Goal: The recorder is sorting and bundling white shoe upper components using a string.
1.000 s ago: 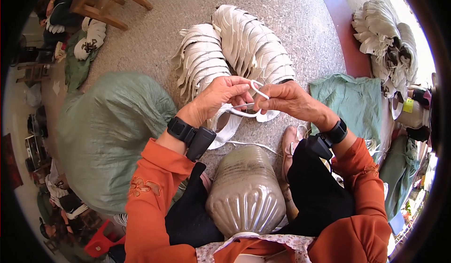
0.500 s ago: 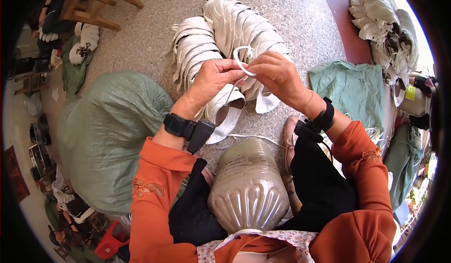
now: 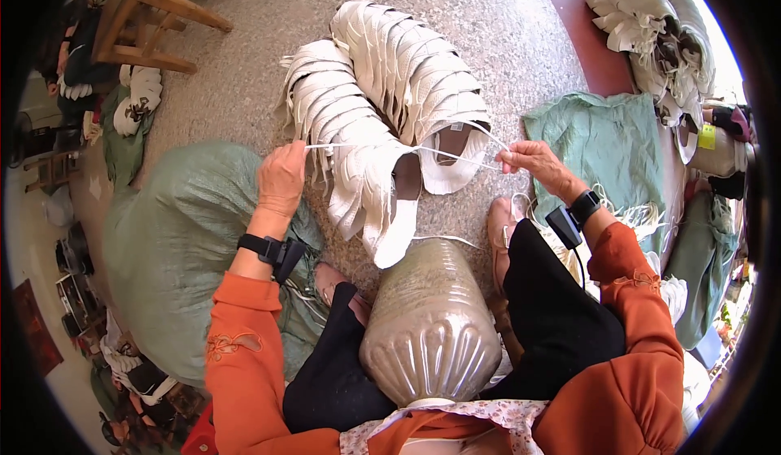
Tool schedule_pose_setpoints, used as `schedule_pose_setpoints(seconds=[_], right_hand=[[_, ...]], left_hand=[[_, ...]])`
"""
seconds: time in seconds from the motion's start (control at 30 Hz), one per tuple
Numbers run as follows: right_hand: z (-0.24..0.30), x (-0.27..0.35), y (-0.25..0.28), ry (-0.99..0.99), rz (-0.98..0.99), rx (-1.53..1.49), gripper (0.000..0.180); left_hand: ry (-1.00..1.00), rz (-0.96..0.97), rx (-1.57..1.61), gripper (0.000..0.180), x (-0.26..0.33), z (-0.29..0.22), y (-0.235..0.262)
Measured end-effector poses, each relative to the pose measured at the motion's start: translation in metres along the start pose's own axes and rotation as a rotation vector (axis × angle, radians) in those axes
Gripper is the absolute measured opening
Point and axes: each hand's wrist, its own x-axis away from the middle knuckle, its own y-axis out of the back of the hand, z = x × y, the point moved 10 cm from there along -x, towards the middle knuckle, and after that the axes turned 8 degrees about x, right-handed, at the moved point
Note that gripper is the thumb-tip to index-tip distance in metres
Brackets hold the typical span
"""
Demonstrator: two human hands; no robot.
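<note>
Here our left hand (image 3: 281,180) and right hand (image 3: 530,161) each pinch an end of the thin white string (image 3: 382,148), taut at twelve o'clock over the strung white leather shoe uppers (image 3: 382,121); it seems light, limp and slippery, best gripped near the ends.

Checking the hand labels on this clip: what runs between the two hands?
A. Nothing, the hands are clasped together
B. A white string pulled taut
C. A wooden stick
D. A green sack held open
B: the left hand and right hand are spread apart, each pinching an end of a white string stretched across the stacked white shoe uppers.
</note>
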Motion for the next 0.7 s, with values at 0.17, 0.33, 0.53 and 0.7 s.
schedule_pose_setpoints(seconds=[0.17, 0.33, 0.53, 0.7], right_hand=[[0.063, -0.012, -0.01, 0.219, -0.007, -0.633, 0.021], [0.11, -0.031, -0.038, 0.367, 0.231, -1.043, 0.021], [0.059, -0.053, -0.065, -0.016, -0.034, 0.026, 0.029], [0.085, -0.052, -0.083, 0.167, 0.036, 0.37, 0.025]], left_hand=[[0.072, -0.233, 0.515, 0.016, -0.034, -0.05, 0.016], [0.275, 0.135, 1.471, 0.027, -0.061, -0.114, -0.047], [0.464, 0.349, 1.927, 0.03, -0.057, -0.136, -0.086], [0.487, 0.306, 1.695, 0.027, -0.048, -0.112, -0.07]])
